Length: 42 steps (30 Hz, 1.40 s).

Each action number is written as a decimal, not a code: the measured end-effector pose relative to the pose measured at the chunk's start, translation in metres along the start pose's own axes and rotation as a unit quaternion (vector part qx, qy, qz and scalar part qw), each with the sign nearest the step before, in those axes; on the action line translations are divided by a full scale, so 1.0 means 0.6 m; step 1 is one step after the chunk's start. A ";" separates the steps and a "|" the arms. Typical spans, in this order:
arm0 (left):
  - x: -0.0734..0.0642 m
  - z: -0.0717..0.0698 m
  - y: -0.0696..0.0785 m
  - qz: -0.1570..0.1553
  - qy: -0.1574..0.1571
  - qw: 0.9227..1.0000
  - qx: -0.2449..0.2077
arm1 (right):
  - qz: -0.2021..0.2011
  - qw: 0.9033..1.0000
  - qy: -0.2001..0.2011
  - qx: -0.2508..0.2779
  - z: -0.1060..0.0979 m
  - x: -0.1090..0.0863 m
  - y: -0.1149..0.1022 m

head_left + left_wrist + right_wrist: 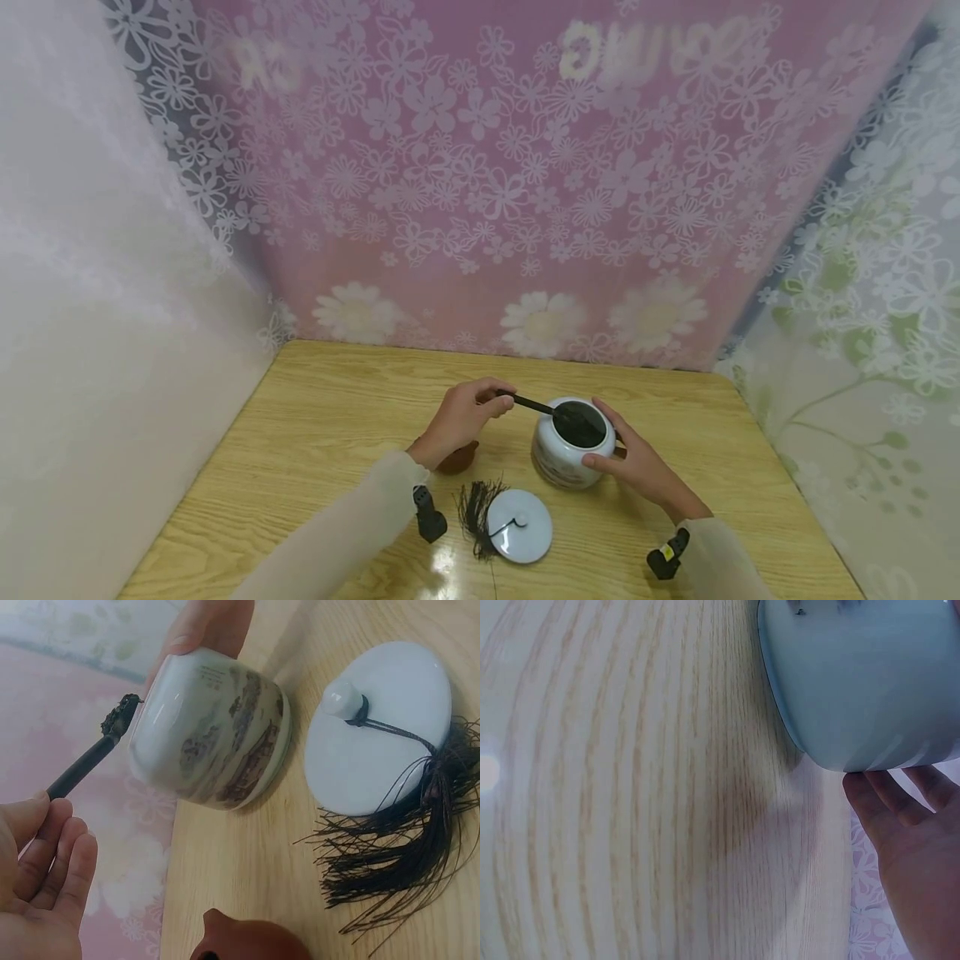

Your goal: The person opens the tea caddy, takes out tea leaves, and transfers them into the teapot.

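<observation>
My left hand (462, 417) pinches the end of a slim black tea scoop (531, 404) between thumb and fingers. In the left wrist view, a clump of dark, leafy tea (120, 714) sits on the scoop's tip, at the mouth of a white porcelain jar (562, 471). Painted landscape scenery decorates the jar's side. My right hand (637, 458) grips the jar from the right, its thumb near the front rim and its fingers round the far side. The jar's inside looks dark; how full it is I cannot tell.
A white lid (528, 537) with a round knob lies in front of the jar, a dark tassel (476, 512) tied to it. Partly hidden under my left wrist stands a reddish-brown teapot (251, 941). Flowered curtains (495, 200) border the wooden table (337, 417) at the back and sides.
</observation>
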State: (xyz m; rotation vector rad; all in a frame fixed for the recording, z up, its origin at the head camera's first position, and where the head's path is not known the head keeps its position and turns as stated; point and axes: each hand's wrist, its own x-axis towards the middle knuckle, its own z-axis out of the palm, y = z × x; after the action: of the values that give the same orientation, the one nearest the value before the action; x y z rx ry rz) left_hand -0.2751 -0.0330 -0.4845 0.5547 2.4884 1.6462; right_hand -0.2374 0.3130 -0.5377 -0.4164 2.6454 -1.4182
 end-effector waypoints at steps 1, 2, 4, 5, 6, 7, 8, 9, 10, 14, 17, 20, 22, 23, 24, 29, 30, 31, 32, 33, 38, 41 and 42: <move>-0.001 -0.004 0.000 0.000 0.002 1.000 -0.001 | -0.001 1.000 0.000 0.002 0.000 0.000 0.001; -0.001 -0.008 -0.001 -0.001 0.003 1.000 0.000 | -0.001 1.000 0.000 0.004 0.000 0.000 0.001; -0.004 -0.017 0.000 -0.004 0.007 1.000 0.003 | -0.003 1.000 0.000 0.008 0.000 0.001 0.002; -0.005 -0.022 0.000 -0.005 0.009 1.000 0.010 | -0.003 1.000 -0.001 0.008 0.000 0.001 0.002; -0.007 -0.027 0.000 -0.007 0.011 1.000 0.010 | -0.003 1.000 -0.001 0.009 0.000 0.001 0.003; -0.010 -0.033 0.000 -0.008 0.012 1.000 0.012 | -0.003 1.000 -0.001 0.009 0.000 0.001 0.003; -0.012 -0.038 0.000 -0.011 0.014 1.000 0.013 | -0.003 1.000 -0.001 0.010 0.000 0.001 0.002; -0.014 -0.044 -0.001 -0.013 0.016 1.000 0.013 | -0.002 1.000 -0.001 0.010 0.000 0.001 0.002; -0.017 -0.050 -0.002 -0.016 0.019 1.000 0.015 | -0.002 1.000 -0.002 0.012 0.000 0.001 0.002; -0.029 -0.075 -0.007 -0.024 0.031 0.999 0.015 | 0.000 1.000 -0.003 0.017 -0.001 0.000 0.002; -0.040 -0.093 -0.015 -0.031 0.038 0.999 0.013 | 0.002 1.000 -0.002 0.016 -0.001 -0.001 0.000; -0.053 -0.111 -0.023 -0.036 0.046 0.998 0.017 | 0.001 1.000 -0.001 0.013 -0.001 -0.002 -0.004; -0.061 -0.122 -0.030 -0.040 0.051 0.998 0.022 | 0.000 1.000 0.000 0.012 -0.001 -0.002 -0.007; -0.065 -0.127 -0.034 -0.042 0.054 0.997 0.024 | -0.003 1.000 -0.002 0.012 -0.002 -0.002 -0.008; -0.070 -0.132 -0.038 -0.044 0.056 0.997 0.026 | -0.005 1.000 -0.003 0.013 -0.002 -0.003 -0.010; -0.092 -0.153 -0.052 -0.058 0.060 0.996 0.025 | -0.011 1.000 -0.004 0.018 -0.001 -0.004 -0.013; -0.096 -0.157 -0.054 -0.059 0.061 0.996 0.026 | -0.010 1.000 -0.004 0.019 -0.001 -0.004 -0.013; -0.099 -0.160 -0.056 -0.061 0.062 0.996 0.028 | -0.009 1.000 -0.004 0.019 -0.001 -0.003 -0.012; -0.102 -0.163 -0.059 -0.063 0.063 0.996 0.030 | -0.007 1.000 -0.004 0.020 0.000 -0.003 -0.011; -0.105 -0.167 -0.061 -0.066 0.063 0.995 0.031 | -0.005 1.000 -0.003 0.019 0.000 -0.003 -0.010; -0.120 -0.182 -0.066 -0.074 0.063 0.995 0.030 | -0.004 1.000 -0.002 0.012 0.001 -0.001 -0.008; -0.128 -0.190 -0.069 -0.078 0.064 0.994 0.035 | -0.005 1.000 -0.005 0.011 0.000 -0.001 -0.006; -0.131 -0.193 -0.071 -0.078 0.063 0.994 0.037 | -0.004 1.000 -0.005 0.013 0.000 -0.001 -0.005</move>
State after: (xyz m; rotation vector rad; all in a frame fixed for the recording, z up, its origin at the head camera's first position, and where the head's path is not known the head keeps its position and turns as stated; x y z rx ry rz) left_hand -0.2456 -0.1761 -0.4846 0.2606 2.6144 1.5834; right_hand -0.2363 0.3115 -0.5349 -0.4310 2.6171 -1.4490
